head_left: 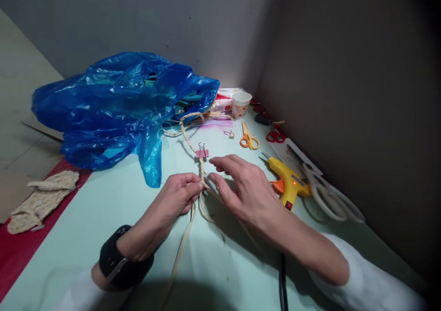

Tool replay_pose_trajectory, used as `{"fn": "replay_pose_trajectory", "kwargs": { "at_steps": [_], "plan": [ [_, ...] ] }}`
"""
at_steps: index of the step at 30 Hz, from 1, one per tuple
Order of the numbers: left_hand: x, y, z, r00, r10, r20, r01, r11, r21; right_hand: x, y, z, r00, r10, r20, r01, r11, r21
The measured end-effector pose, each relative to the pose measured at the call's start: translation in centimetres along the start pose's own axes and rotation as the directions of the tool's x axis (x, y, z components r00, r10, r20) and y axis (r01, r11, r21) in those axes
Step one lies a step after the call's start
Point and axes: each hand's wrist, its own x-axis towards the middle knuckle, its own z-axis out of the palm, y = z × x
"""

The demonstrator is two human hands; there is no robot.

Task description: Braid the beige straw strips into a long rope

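Observation:
A thin braid of pale straw-like strands (201,167) runs down from a pink binder clip (202,153) on the table. My left hand (181,194) pinches the braid's lower end between thumb and fingers. Below that pinch, several loose strands (182,246) fan out toward me across the tabletop. My right hand (241,187) is just to the right of the braid, thumb and fingers apart, with nothing visible between them. Beyond the clip, the finished length of braid (186,132) curves back toward the blue bag.
A blue plastic bag (117,104) fills the back left. A paper cup (241,104), orange scissors (248,137), a yellow glue gun (289,178) with an orange light, and large white-handled scissors (327,196) lie to the right. A woven slipper-shaped piece (44,200) rests at left.

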Motion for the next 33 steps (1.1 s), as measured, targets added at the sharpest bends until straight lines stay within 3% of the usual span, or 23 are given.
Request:
{"fn": "replay_pose_trajectory", "kwargs": {
  "at_steps": [2,4,7,9,13,15,17,19,24,30,33],
  "plan": [
    [0.0,-0.1,-0.1,1.0,0.014,0.008,-0.014,1.0,0.017,0.6,0.6,0.2,0.978,0.065,0.2,-0.108,0.971,0.213],
    [0.1,-0.2,-0.3,1.0,0.03,0.01,-0.03,0.999,0.045,1.1,1.1,1.0,0.943,0.077,0.324,-0.183,0.933,0.311],
    [0.1,-0.2,-0.7,0.997,0.076,0.007,-0.076,0.983,0.168,1.4,1.7,2.3,0.946,0.105,0.308,-0.215,0.912,0.35],
    [0.0,0.0,-0.7,0.989,0.146,-0.007,-0.135,0.929,0.343,1.5,1.9,2.8,0.949,0.113,0.294,-0.229,0.889,0.396],
    [-1.0,0.5,0.1,0.951,0.301,-0.068,-0.149,0.643,0.751,1.1,2.1,3.0,0.956,0.181,0.232,-0.266,0.866,0.422],
    [-1.7,0.7,0.6,0.94,0.33,-0.089,-0.088,0.485,0.87,0.8,2.0,3.1,0.962,0.196,0.188,-0.258,0.877,0.405],
    [-2.1,0.8,0.9,0.939,0.336,-0.077,-0.073,0.413,0.908,0.5,1.8,3.1,0.969,0.193,0.153,-0.239,0.884,0.402],
    [-2.2,0.8,0.9,0.938,0.342,-0.064,-0.1,0.441,0.892,0.4,1.8,3.1,0.973,0.182,0.14,-0.225,0.88,0.418],
    [-1.4,0.6,0.2,0.938,0.343,-0.051,-0.182,0.613,0.769,0.5,2.0,3.1,0.967,0.185,0.176,-0.248,0.839,0.483],
    [-0.9,1.4,-2.0,0.952,0.304,0.035,-0.244,0.685,0.686,0.8,2.5,2.5,0.948,0.203,0.244,-0.301,0.817,0.492],
    [-0.8,1.9,-3.5,0.951,0.309,-0.008,-0.213,0.675,0.706,1.0,2.8,2.2,0.93,0.214,0.299,-0.351,0.762,0.544]
  ]
}}
